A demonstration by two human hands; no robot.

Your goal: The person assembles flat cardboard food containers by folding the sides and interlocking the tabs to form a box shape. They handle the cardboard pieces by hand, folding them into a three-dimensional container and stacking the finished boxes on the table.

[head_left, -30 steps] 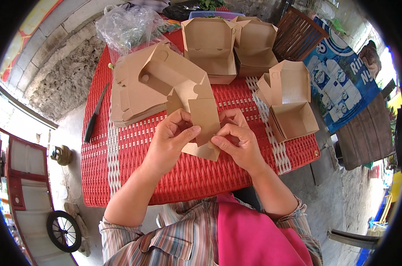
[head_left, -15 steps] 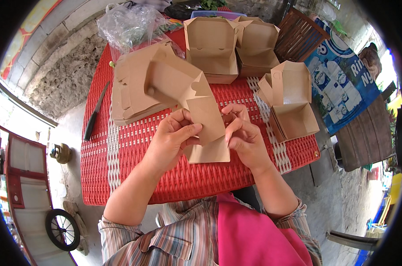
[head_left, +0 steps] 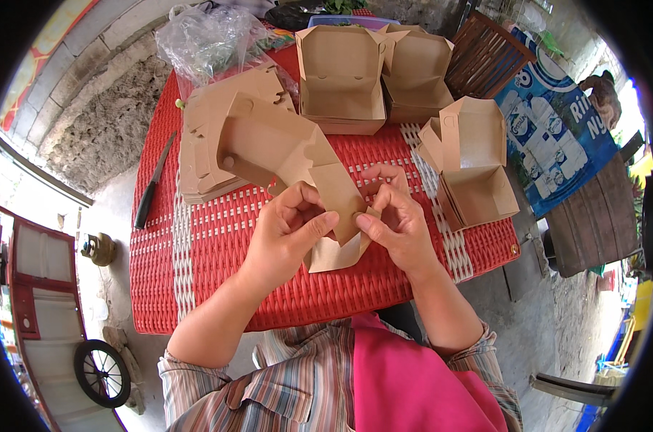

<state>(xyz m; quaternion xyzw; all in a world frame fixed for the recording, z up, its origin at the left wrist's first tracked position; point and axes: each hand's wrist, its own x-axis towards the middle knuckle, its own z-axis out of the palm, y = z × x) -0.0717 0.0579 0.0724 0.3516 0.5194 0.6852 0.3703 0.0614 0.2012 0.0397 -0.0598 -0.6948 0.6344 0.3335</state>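
A partly folded brown cardboard box [head_left: 269,137] is held over the near half of the red woven table [head_left: 218,288]. Its lid half has raised sides and points to the far left. The nearer half is still loose, with one panel upright between my hands and a flap hanging below. My left hand [head_left: 292,229] pinches the upright panel between thumb and fingers. At that panel's right edge, my right hand [head_left: 392,222] grips the cardboard by a corner flap. Beyond the box lies a stack of flat cardboard blanks [head_left: 200,162].
Folded open boxes stand at the far side [head_left: 341,90] and at the right [head_left: 477,194]. A knife [head_left: 151,194] with a black handle lies by the left edge. Behind the stack is a clear plastic bag [head_left: 211,47]. A wooden chair [head_left: 484,57] stands at the far right.
The box has tilted, its lid half swinging left and nearer. My right fingers have closed on the corner flap, and the lower flap now bends inward.
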